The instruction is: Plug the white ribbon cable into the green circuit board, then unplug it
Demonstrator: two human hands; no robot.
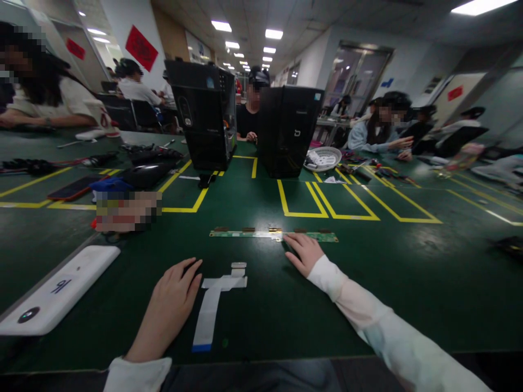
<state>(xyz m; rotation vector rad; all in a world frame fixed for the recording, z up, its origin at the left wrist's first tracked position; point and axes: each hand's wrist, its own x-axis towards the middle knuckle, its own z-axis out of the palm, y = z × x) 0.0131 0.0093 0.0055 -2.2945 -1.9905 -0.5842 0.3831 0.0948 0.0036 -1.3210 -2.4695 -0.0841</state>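
A long, narrow green circuit board lies crosswise on the dark green table. The fingertips of my right hand rest at its near edge, right of the middle, with the fingers stretched out and nothing gripped. My left hand lies on the table, palm down, its fingers extended and slightly bent. Just right of it is a white flat ribbon cable, folded into a cross shape, with a blue end toward me and a small connector at its far end. My left hand appears apart from the cable.
Two black computer towers stand upright beyond the board. A white device lies at left, near dark cables and tools. Behind the towers are a white basket and yellow tape lines. Several people sit around.
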